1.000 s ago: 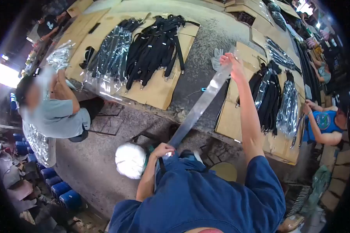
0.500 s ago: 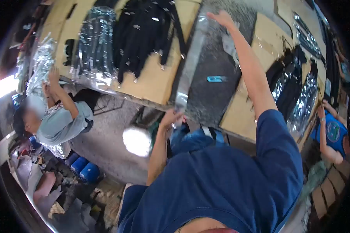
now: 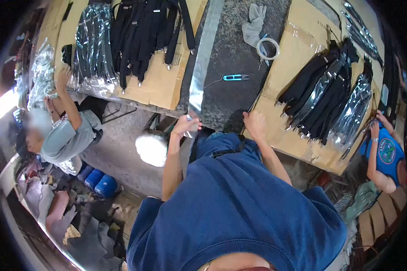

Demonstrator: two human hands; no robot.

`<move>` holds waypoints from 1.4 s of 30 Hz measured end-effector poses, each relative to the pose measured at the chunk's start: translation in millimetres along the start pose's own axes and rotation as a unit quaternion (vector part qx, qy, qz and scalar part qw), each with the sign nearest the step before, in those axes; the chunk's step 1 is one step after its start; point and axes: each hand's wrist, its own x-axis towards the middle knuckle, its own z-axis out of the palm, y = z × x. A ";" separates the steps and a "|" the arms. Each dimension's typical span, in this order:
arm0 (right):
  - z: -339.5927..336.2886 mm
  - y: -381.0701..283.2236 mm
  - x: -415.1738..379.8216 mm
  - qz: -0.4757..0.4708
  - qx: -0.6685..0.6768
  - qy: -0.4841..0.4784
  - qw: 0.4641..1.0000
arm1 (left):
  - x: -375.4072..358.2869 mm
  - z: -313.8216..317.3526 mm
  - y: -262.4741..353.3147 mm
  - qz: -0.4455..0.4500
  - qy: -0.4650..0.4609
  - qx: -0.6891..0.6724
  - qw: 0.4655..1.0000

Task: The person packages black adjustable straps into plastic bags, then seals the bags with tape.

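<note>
A long, shiny, see-through strip (image 3: 198, 86), which looks like plastic, runs lengthwise over the dark tabletop (image 3: 233, 101). Its near end is pinched in my left hand (image 3: 186, 127) at the table's front edge. My right hand (image 3: 255, 125) is closed by the same edge, beside the cardboard; whatever its fingers grip, if anything, is hidden. Blue thread snips (image 3: 236, 77) lie between the strip and the cardboard. Farther back are a roll of clear tape (image 3: 276, 44) and a crumpled grey cloth (image 3: 255, 25).
Black elastic straps with metal clips (image 3: 142, 49) cover the left cardboard (image 3: 160, 92); more black straps (image 3: 319, 95) lie on the right cardboard (image 3: 276, 81). Plastic-wrapped bundles (image 3: 95, 45) lie alongside. A co-worker in grey (image 3: 72, 140) is at left, another in blue (image 3: 386, 149) at right.
My right hand has come back from the strip's far end to the front edge. My left hand stays on the near end. The view has shifted, showing the tape roll.
</note>
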 end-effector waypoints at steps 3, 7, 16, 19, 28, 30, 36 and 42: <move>20.8 -5.2 0.9 0.023 0.035 0.070 0.997 | 0.5 0.8 4.6 0.020 0.006 0.000 1.000; 24.1 -8.7 1.3 0.061 0.123 0.026 0.990 | -4.1 -8.5 8.5 0.013 0.004 0.000 1.000; 27.6 -0.3 -6.4 0.072 0.616 -0.127 0.775 | -7.9 -20.3 9.5 0.018 -0.042 0.051 0.998; 22.2 5.1 -16.5 0.026 0.676 -0.209 0.706 | 0.3 -27.0 -0.9 0.037 -0.060 0.035 0.997; 22.4 -40.2 -35.0 -0.218 0.341 -0.151 0.902 | -7.2 -20.9 -0.7 0.012 -0.024 0.077 0.997; 12.2 -31.6 -23.7 -0.275 0.180 -0.074 0.941 | -4.3 -20.1 -6.4 0.032 -0.014 0.098 0.995; 2.5 -5.1 8.2 -0.342 0.039 -0.066 0.936 | -8.1 -17.7 -7.2 0.031 -0.002 0.095 0.995; -14.9 5.8 11.0 -0.368 -0.002 -0.071 0.927 | -4.1 -21.7 -12.8 0.030 -0.010 0.062 0.998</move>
